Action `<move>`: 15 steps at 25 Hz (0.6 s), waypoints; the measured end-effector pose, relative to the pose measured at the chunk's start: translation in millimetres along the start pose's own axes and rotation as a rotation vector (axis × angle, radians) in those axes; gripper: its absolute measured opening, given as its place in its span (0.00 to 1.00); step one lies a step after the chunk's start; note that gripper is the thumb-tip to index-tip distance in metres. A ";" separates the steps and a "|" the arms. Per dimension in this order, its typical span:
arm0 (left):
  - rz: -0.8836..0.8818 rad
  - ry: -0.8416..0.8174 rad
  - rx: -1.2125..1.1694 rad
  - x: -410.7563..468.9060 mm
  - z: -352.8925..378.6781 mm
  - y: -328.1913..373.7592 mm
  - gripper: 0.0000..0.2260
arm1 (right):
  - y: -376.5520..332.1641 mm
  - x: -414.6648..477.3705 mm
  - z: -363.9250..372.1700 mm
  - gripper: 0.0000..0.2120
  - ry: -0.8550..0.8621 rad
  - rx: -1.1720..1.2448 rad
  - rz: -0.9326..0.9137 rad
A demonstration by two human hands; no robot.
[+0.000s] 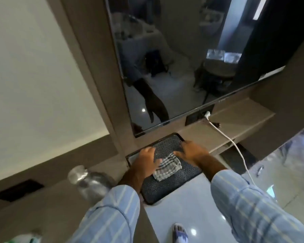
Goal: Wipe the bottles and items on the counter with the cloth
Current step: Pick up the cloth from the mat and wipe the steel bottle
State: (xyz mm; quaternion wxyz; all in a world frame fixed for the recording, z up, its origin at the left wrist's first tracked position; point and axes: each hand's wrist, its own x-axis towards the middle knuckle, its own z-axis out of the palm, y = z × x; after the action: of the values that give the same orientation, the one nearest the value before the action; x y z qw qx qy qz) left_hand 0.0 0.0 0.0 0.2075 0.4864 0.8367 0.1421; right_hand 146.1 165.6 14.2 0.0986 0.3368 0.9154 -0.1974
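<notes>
Dark screen (191,58) mounted on brown wall panel; room reflected in it. Taupe counter (235,118) below; glossy pale floor (182,207) beneath. Dark textured tray (170,188) seen half on counter, long axis running from near edge toward wall. Clear bottle (89,179) lying blurred, left of tray. Checked cloth (167,166) bunched on tray, long axis crosswise. Left hand (146,160) pressed on cloth's left edge, fingers curled together. Right hand (191,150) flat on tray just beside cloth, fingers spread.
</notes>
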 end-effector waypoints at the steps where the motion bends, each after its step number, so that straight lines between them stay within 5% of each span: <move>1: -0.057 -0.068 0.021 12.9 16.5 -6.4 0.31 | 7.2 13.2 19.0 0.30 -0.047 0.014 0.045; 7: -0.360 -0.189 0.084 77.0 108.2 -40.7 0.30 | 41.4 83.7 124.8 0.27 -0.132 0.290 0.180; 12: -0.380 -0.121 -0.022 79.7 99.9 -37.5 0.19 | 37.4 94.4 112.5 0.23 -0.219 0.476 0.296; 15: -0.406 0.045 -0.340 62.6 65.8 -23.8 0.17 | 23.1 69.3 68.8 0.18 -0.171 0.614 0.279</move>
State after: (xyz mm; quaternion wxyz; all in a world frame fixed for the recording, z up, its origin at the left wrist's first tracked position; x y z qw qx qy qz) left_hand -13.6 45.5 -81.0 0.2918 0.2636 0.8857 0.2468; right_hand 112.3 192.2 -76.4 0.0952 0.4547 0.7470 -0.4756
